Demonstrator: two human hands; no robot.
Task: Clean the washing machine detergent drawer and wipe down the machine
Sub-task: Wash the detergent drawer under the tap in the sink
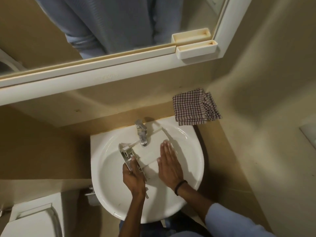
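Note:
The white detergent drawer [147, 156] lies across the white sink [189, 134], under the chrome tap [141, 132]. My left hand [132, 175] grips the drawer's front panel at its left end, fingers curled round the edge. My right hand [168, 161] lies flat with straight fingers on the drawer's broad white side. The hands hide part of the drawer. A checked cloth [195, 107] lies folded on the ledge at the sink's back right corner.
A white-framed mirror [111, 28] with a small shelf tray [196, 49] hangs above the sink. A toilet cistern [32, 218] stands at the lower left. Beige walls close in on the right and behind.

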